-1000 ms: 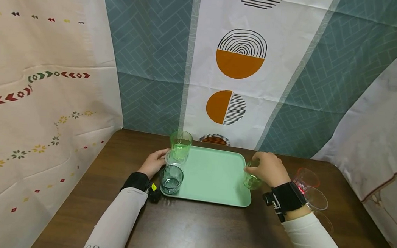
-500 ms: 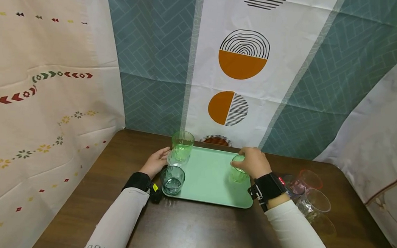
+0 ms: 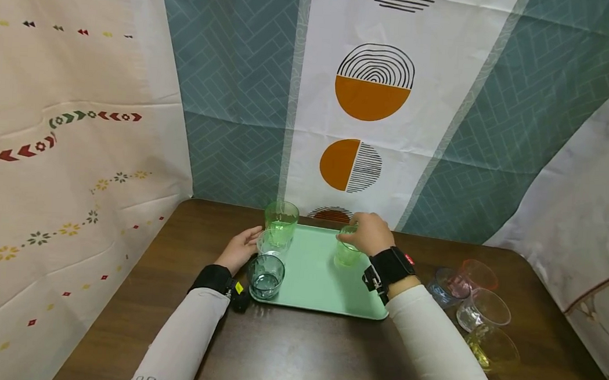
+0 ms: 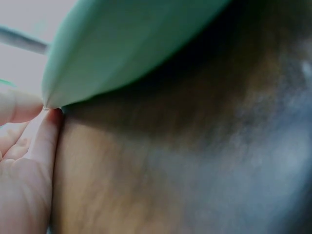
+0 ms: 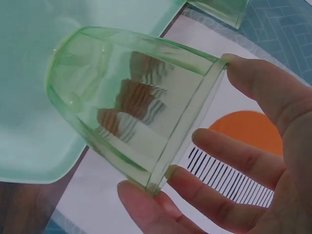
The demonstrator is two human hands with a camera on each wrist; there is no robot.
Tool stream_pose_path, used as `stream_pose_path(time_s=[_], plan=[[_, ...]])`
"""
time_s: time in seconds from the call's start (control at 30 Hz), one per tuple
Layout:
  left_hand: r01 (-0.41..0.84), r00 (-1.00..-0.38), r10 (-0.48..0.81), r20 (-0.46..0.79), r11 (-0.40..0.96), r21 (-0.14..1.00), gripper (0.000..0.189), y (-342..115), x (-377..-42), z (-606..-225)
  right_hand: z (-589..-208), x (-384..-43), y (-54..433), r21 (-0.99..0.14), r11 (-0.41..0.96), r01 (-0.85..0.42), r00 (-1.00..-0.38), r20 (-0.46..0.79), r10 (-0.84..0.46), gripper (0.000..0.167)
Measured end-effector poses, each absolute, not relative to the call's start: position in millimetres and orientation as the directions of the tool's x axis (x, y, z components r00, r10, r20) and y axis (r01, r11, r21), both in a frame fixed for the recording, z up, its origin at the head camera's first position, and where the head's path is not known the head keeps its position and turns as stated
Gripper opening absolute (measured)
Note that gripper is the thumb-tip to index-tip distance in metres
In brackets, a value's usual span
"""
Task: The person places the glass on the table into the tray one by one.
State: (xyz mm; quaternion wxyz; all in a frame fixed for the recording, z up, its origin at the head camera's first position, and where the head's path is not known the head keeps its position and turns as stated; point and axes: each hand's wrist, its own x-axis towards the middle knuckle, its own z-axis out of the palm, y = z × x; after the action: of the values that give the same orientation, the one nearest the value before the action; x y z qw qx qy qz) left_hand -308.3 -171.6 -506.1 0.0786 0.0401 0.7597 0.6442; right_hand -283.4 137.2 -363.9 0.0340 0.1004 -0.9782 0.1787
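My right hand (image 3: 374,235) holds a transparent green cup (image 3: 347,254) by its rim, thumb on one side and fingertips on the other. The cup is over the middle back of a mint-green tray (image 3: 324,293); whether its base touches the tray, I cannot tell. In the right wrist view the green cup (image 5: 131,102) appears with its rim towards my fingers. At the tray's left edge my left hand (image 3: 237,251) pinches the rim; its thumb and finger meet there in the left wrist view. Along the tray's left side stand another green cup (image 3: 281,212), a clear cup (image 3: 271,247) and a grey-blue cup (image 3: 264,279).
On the brown table (image 3: 294,352), right of the tray, cluster a blue cup (image 3: 442,294), a reddish cup (image 3: 477,275), a clear cup (image 3: 470,316) and a yellow cup (image 3: 483,349). My right forearm passes close by them. Patterned cloth (image 3: 373,101) hangs behind the table.
My right hand has carried the green cup leftward and back, from the tray's right edge to over its middle back. My left hand stays at the tray's left edge.
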Motion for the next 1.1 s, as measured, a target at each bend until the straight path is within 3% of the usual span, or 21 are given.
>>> stream_pose_path(time_s=[0.63,1.1], plan=[[-0.028,-0.983,0.177,-0.052,0.139,0.990,0.059,-175,-307,-506,-374,-302,82,-0.336,0.905,-0.260,-0.962,0.169,-0.214,0.031],[-0.018,-0.985,0.169,-0.041,0.136,0.991,0.059,-176,-311,-513,-378,-315,59,-0.230,0.930,-0.287,-0.955,0.141,-0.260,0.032]])
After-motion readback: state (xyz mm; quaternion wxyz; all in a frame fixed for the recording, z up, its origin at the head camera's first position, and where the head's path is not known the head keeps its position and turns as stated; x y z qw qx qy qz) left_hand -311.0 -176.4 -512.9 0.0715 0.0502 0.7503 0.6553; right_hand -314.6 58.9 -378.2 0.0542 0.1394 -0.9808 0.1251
